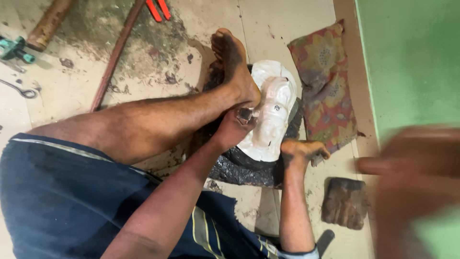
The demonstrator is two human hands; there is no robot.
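Observation:
A white plaster relief figure [274, 103] lies on a black plastic-wrapped block [242, 171] on the floor. My two bare feet brace it, one [233, 60] at its upper left and the other [303, 149] at its lower right. My left hand [235, 125] rests on the figure's left edge, pinching a small dark grey piece [245, 114] against the plaster. Close to the camera at the right is my right hand [417, 180], heavily blurred and away from the figure. One finger seems to stick out to the left. Whether it holds anything cannot be made out.
A flowered cushion [327, 81] lies beside the figure along the green wall [412, 62]. A worn brown block [345, 202] sits near my lower foot. A long rusty rod [115, 52], red tool handles [158, 8], a teal tool [14, 48] and a wooden handle [48, 21] lie on the dirty tiled floor.

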